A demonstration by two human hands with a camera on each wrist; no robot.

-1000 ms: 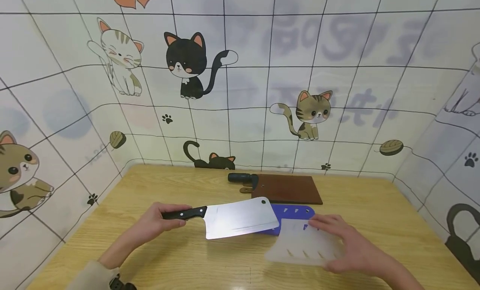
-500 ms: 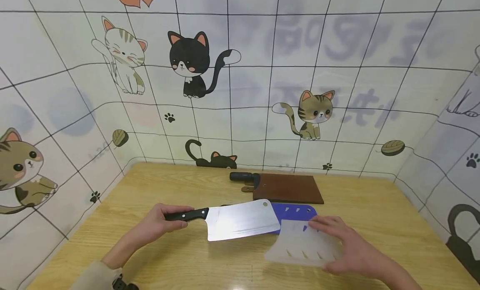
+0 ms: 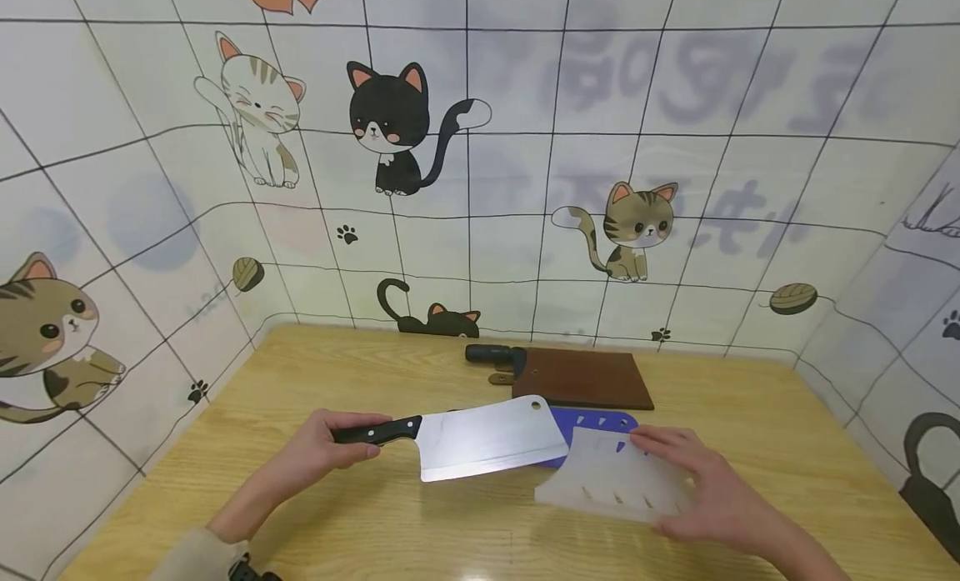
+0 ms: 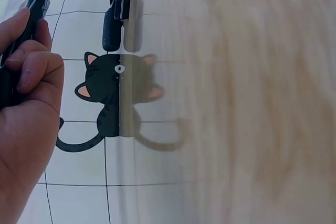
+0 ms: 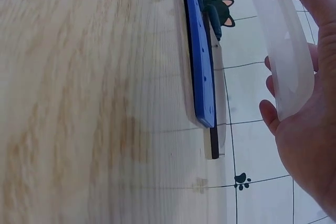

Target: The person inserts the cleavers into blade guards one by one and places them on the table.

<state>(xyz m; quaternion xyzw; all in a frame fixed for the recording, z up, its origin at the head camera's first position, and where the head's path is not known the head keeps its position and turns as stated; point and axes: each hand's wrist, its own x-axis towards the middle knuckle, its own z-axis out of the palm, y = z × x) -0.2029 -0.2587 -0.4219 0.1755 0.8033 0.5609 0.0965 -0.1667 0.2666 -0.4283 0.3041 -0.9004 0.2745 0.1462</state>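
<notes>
Mid-sheathing, likely: left hand point(image 3: 318, 454) gripping cleaver point(image 3: 487, 438) by its black handle above the bench point(image 3: 360, 523), right hand point(image 3: 701, 493) holding translucent blade guard point(image 3: 611, 485) beside blue guard point(image 3: 596, 420); next, aligning blade edge with guard's slot.

A brown leather sheath point(image 3: 583, 378) lies at the back of the wooden counter point(image 3: 322, 373), a black-handled knife point(image 3: 487, 353) tucked into it. Just in front lies a blue blade guard point(image 3: 592, 419). Tiled walls around carry cartoon cats point(image 3: 390, 127).
</notes>
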